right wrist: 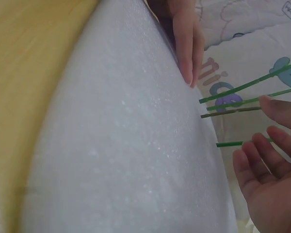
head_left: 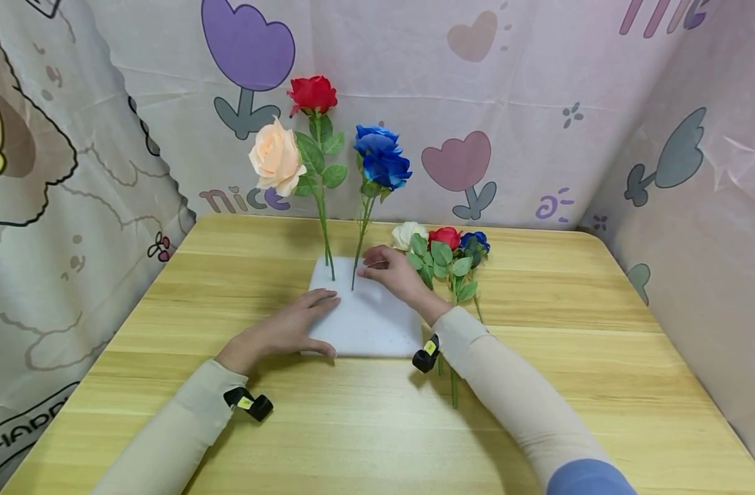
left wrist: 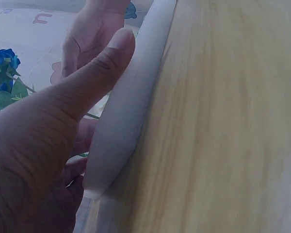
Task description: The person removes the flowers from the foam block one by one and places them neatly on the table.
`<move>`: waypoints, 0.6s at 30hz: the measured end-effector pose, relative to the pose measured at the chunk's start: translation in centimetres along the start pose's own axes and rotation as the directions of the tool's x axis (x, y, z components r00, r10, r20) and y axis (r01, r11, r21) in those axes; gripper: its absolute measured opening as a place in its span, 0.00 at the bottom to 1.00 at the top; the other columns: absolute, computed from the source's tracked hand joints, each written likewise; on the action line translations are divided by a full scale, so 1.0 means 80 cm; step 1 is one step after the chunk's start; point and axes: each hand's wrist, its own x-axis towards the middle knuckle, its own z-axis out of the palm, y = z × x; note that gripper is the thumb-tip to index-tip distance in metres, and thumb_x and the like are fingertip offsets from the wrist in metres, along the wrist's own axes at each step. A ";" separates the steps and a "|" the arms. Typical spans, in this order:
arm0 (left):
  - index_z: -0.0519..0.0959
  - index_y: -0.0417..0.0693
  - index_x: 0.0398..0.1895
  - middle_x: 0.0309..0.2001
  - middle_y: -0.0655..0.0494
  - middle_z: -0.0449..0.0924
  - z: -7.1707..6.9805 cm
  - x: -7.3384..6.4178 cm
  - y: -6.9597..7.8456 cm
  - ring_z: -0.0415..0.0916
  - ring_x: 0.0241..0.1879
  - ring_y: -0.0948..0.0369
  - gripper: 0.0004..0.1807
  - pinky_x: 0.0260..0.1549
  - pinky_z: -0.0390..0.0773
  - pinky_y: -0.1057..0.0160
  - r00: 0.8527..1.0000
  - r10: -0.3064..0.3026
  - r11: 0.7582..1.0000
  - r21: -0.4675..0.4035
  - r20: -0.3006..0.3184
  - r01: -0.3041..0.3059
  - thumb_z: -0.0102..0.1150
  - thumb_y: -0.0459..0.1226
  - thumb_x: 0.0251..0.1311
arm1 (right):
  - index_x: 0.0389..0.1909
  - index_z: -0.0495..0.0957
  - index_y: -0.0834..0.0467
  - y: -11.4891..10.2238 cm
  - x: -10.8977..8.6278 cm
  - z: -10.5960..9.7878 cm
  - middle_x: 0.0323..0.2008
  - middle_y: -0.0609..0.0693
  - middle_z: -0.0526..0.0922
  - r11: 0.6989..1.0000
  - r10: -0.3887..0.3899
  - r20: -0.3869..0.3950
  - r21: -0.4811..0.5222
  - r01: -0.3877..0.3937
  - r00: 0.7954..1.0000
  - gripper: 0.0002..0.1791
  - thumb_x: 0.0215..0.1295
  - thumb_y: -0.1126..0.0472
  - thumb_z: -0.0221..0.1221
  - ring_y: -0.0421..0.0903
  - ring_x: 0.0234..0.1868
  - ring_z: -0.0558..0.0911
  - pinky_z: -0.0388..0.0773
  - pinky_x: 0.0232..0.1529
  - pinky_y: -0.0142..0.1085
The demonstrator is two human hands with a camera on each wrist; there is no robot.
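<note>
A white foam block (head_left: 371,326) lies on the table with rose stems standing in its back part. My left hand (head_left: 293,323) rests on the block's left side, its fingers spread and the thumb at the front edge (left wrist: 119,111). My right hand (head_left: 392,275) is beside the blue roses' stems (head_left: 359,247), fingers loosely bent. In the right wrist view a gap shows between the right thumb (right wrist: 281,112) and the fingers, close to the stems. Left of the blue roses (head_left: 382,155) stand a red rose (head_left: 313,94) and a peach rose (head_left: 276,158).
Right of the block more roses lie on the table: a white one (head_left: 408,235), a red one (head_left: 445,238) and a blue one (head_left: 475,242). Their stems run forward under the right forearm. A printed cloth (head_left: 377,62) hangs behind the wooden table (head_left: 575,385).
</note>
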 end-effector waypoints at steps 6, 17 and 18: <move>0.57 0.43 0.75 0.75 0.47 0.51 0.000 -0.001 0.000 0.46 0.74 0.46 0.62 0.70 0.55 0.46 1.000 0.007 1.000 -0.006 -0.001 -0.007 0.62 0.71 0.43 | 0.55 0.78 0.61 0.004 0.005 0.003 0.49 0.53 0.83 0.999 -0.012 0.027 -0.030 0.013 1.000 0.18 0.66 0.59 0.63 0.46 0.49 0.81 0.79 0.51 0.38; 0.58 0.43 0.75 0.75 0.46 0.51 -0.001 0.000 0.000 0.46 0.74 0.46 0.61 0.70 0.55 0.47 1.000 0.027 1.000 -0.001 -0.005 -0.027 0.63 0.70 0.43 | 0.59 0.74 0.68 0.005 0.011 0.017 0.52 0.56 0.80 0.994 -0.023 0.108 0.110 0.011 0.994 0.19 0.72 0.62 0.56 0.48 0.52 0.80 0.79 0.52 0.33; 0.58 0.42 0.75 0.75 0.46 0.52 -0.001 0.000 0.001 0.47 0.74 0.46 0.61 0.70 0.55 0.47 0.999 0.032 1.000 0.000 -0.006 -0.032 0.63 0.69 0.43 | 0.58 0.75 0.67 0.004 0.011 0.019 0.52 0.56 0.80 0.994 -0.020 0.109 0.113 0.008 0.994 0.18 0.73 0.63 0.55 0.48 0.52 0.80 0.80 0.51 0.32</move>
